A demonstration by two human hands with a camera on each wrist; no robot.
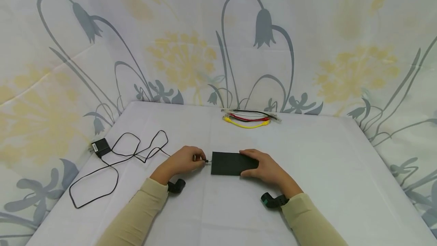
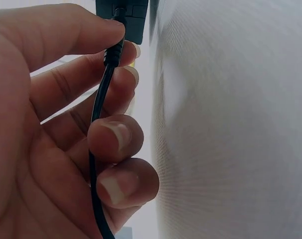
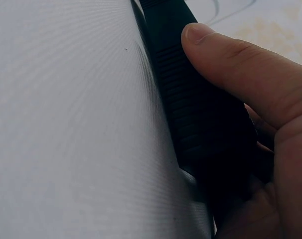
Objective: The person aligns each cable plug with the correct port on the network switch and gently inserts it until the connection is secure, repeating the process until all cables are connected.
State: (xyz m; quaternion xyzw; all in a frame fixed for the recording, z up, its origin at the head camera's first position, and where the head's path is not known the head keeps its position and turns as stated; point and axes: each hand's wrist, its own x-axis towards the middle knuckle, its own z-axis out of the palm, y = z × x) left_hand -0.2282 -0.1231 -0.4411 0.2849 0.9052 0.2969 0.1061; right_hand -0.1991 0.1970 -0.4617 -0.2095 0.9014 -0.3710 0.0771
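Pinching, with thumb and fingers of the left hand (image 1: pixel 186 159), a small black plug (image 2: pixel 112 55), right at the left end of a flat black box (image 1: pixel 225 163). Can see a bit of silver tip between plug and box from the head view; cannot tell how far in. From the left wrist, can see the last two fingers curled in beside the thin black cord (image 2: pixel 99 102) trailing back from the plug.

Gripping, with the right hand (image 1: pixel 262 166), the right part of the same box, thumb along the near edge and fingers along the far edge, spread as wide as the box. Shows rows of ribs down the box's side in the right wrist view, close by the thumb. Sits around the middle of the white table (image 1: pixel 327 162), between both hands; cannot tell whether flat down or slightly lifted.

Can see a black adapter (image 1: pixel 101 147) with a white label off to the left, near the table's left edge, with the cord running from it in wide, crossing loops toward the left hand.

Shows a loose bunch of short cables at the far side of the table, well apart from the box: yellow cable (image 1: pixel 247 126) nearest, red cable (image 1: pixel 249 118) behind it, black cable (image 1: pixel 254 111) farther back.
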